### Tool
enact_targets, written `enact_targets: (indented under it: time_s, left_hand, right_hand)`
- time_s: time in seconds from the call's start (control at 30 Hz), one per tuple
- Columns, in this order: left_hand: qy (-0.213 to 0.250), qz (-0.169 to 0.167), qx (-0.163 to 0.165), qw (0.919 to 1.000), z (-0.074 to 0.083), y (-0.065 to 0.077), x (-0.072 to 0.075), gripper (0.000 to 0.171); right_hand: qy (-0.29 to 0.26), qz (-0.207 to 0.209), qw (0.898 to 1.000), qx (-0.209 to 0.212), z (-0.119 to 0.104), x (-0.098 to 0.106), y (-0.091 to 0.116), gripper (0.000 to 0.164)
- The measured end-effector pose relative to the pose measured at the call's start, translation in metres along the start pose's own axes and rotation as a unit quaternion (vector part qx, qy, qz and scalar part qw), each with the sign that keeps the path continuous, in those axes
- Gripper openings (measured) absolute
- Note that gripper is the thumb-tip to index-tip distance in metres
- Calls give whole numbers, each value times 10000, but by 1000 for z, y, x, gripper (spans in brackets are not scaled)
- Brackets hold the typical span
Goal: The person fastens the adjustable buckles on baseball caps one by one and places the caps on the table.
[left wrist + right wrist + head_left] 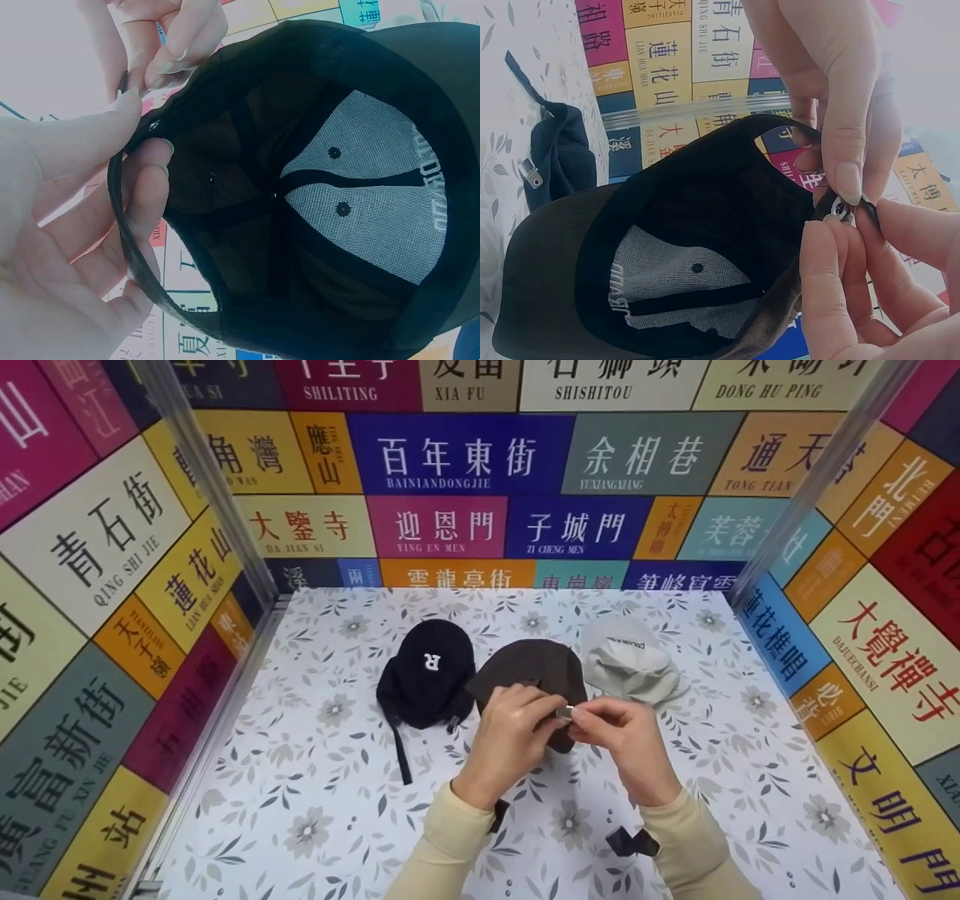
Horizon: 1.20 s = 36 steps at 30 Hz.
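Observation:
A dark brown cap [532, 660] hangs from both hands, and its inside with pale mesh panels [352, 195] faces me in the wrist views. My left hand [510, 739] pinches the cap's back strap [124, 225] between thumb and fingers, close to a small metal buckle [564, 712]. Opposite it, my right hand [634, 739] pinches the strap's dark end [868, 214] beside the buckle. The fingertips of both hands nearly meet there. How the strap runs through the buckle is partly hidden by the fingers.
A black cap [431, 667] with a white letter R lies to the left, its loose strap [401, 750] trailing toward me. On the right lies a light grey cap [630, 660]. The floral tabletop [315, 765] is bounded by colourful sign-covered walls [457, 454].

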<state>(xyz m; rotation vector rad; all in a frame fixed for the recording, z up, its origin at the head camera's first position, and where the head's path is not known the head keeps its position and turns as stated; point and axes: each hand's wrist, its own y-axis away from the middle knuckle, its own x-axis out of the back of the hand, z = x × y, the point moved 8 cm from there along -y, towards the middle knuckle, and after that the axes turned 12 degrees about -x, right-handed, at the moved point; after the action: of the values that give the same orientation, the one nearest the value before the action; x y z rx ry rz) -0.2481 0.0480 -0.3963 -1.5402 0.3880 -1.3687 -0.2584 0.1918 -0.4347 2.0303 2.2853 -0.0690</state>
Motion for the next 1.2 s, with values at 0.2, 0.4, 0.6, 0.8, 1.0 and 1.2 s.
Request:
enact_targets:
  time_s: [0.2,0.4,0.6,0.8,1.0,1.2]
  left_hand:
    - [36,28,-17,10000,2,-2,-1,20]
    - [-100,-37,-75,9999,2,0,0,20]
    - [-227,-65,-178,9996,5,-3,-4,23]
    - [-328,-113,-174,9992,6,-3,-6,22]
    - [-321,-163,-158,9992,6,-3,-6,20]
    - [-438,-203,-155,9987,5,-2,-5,21]
  right_hand:
    - [16,18,10000,18,-2,2,1,23]
    - [-84,-82,9999,-1,0,-2,0,20]
    - [-253,-123,9996,-13,8,4,-2,25]
    - [-288,-35,9996,-30,18,11,-5,26]
    - [-298,63,9995,61,19,13,-4,28]
    - [-267,113,9996,74,19,14,-4,28]
